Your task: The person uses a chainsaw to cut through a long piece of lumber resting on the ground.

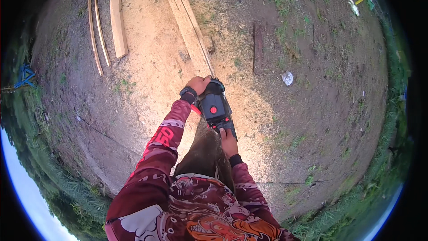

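Note:
I hold a black chainsaw (215, 107) with a red cap over a long wooden plank (187, 22) that lies on sawdust-covered ground. My left hand (199, 83) grips the saw's front handle, close to the plank's near end. My right hand (228, 141) holds the rear handle, nearer my body. The saw's bar is hidden behind its body. Both arms wear dark red patterned sleeves, and a dark watch sits on my left wrist.
A shorter board (117, 15) and two thin wooden strips (95, 27) lie at the upper left. A dark stick (257, 47) and a white scrap (288, 78) lie to the right. Grass rings the bare dirt.

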Tool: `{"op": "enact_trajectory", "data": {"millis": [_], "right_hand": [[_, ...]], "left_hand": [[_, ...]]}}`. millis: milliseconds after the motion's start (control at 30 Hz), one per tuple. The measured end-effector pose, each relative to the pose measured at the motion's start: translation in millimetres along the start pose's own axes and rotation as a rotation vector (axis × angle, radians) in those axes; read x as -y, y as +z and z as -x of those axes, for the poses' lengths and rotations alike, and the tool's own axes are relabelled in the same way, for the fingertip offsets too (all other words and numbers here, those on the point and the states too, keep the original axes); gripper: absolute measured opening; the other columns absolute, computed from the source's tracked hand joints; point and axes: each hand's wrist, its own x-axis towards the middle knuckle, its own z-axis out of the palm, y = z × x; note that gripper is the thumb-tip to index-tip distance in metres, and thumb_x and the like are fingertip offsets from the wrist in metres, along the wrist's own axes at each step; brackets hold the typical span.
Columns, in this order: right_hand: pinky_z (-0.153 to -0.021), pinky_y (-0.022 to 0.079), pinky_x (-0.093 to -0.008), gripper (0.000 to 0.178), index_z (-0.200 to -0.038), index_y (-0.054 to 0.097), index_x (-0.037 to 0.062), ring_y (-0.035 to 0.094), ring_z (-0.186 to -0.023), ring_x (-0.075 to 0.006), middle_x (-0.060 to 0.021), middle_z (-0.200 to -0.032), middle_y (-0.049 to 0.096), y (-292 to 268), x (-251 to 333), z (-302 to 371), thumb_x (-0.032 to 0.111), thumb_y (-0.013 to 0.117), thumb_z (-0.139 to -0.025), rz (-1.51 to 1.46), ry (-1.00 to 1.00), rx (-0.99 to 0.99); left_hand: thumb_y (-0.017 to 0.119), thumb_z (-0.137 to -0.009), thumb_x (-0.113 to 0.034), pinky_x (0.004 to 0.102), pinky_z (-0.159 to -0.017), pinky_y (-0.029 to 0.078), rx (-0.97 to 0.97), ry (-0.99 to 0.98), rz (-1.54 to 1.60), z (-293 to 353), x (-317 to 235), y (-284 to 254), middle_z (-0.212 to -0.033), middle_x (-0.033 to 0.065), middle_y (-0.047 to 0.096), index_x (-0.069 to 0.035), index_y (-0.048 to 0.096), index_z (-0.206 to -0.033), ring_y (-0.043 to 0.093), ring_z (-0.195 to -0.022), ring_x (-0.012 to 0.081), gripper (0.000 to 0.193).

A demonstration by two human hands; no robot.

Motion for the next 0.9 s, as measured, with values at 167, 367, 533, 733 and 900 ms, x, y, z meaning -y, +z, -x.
{"op": "enact_trajectory", "data": {"millis": [167,367,533,733,900], "right_hand": [[-0.088,0.047,-0.0594,0.059,-0.117,0.060,0.0027,0.062,-0.102,-0.0539,-0.0326,-0.104,0.068,10.0,59.9,-59.2,0.057,0.042,-0.102,-0.022,-0.081,-0.022],[-0.090,0.046,-0.0624,0.058,-0.117,0.056,0.0053,0.061,-0.103,-0.0558,-0.0359,-0.104,0.067,6.7,128.8,-95.3,0.058,0.038,-0.103,0.033,-0.096,0.018],[-0.089,0.046,-0.0628,0.058,-0.117,0.056,0.0053,0.062,-0.101,-0.0561,-0.0359,-0.104,0.067,0.6,138.8,-99.0,0.058,0.038,-0.103,0.061,-0.114,-0.011],[-0.087,0.047,-0.0625,0.059,-0.118,0.056,0.0052,0.061,-0.100,-0.0564,-0.0355,-0.104,0.067,6.1,121.1,-88.1,0.059,0.037,-0.103,0.095,-0.155,-0.028],[-0.089,0.047,-0.0613,0.061,-0.120,0.056,0.0036,0.061,-0.101,-0.0564,-0.0360,-0.104,0.066,4.1,95.3,-78.7,0.059,0.038,-0.103,0.054,-0.214,-0.042]], "left_hand": [[0.041,-0.098,-0.062,0.0494,-0.089,0.053,-0.088,0.048,-0.022,-64.6,13.5,-57.1,-0.096,0.0293,0.071,0.002,0.075,-0.099,0.069,-0.095,0.0458,0.072],[0.040,-0.097,-0.063,0.0494,-0.092,0.052,-0.140,0.060,-0.088,-128.9,24.3,-108.8,-0.100,0.0288,0.071,0.002,0.076,-0.099,0.068,-0.099,0.0462,0.074],[0.041,-0.095,-0.064,0.0490,-0.092,0.052,-0.077,0.027,-0.052,-136.4,17.9,-110.1,-0.100,0.0296,0.071,0.003,0.076,-0.098,0.068,-0.100,0.0453,0.076],[0.039,-0.095,-0.067,0.0493,-0.094,0.052,-0.106,0.013,-0.067,-123.4,26.0,-94.8,-0.105,0.0274,0.072,0.001,0.076,-0.103,0.068,-0.102,0.0446,0.078],[0.039,-0.096,-0.066,0.0495,-0.093,0.051,-0.102,0.030,-0.064,-100.6,21.4,-76.9,-0.102,0.0283,0.071,0.004,0.074,-0.102,0.068,-0.099,0.0455,0.078]]}}
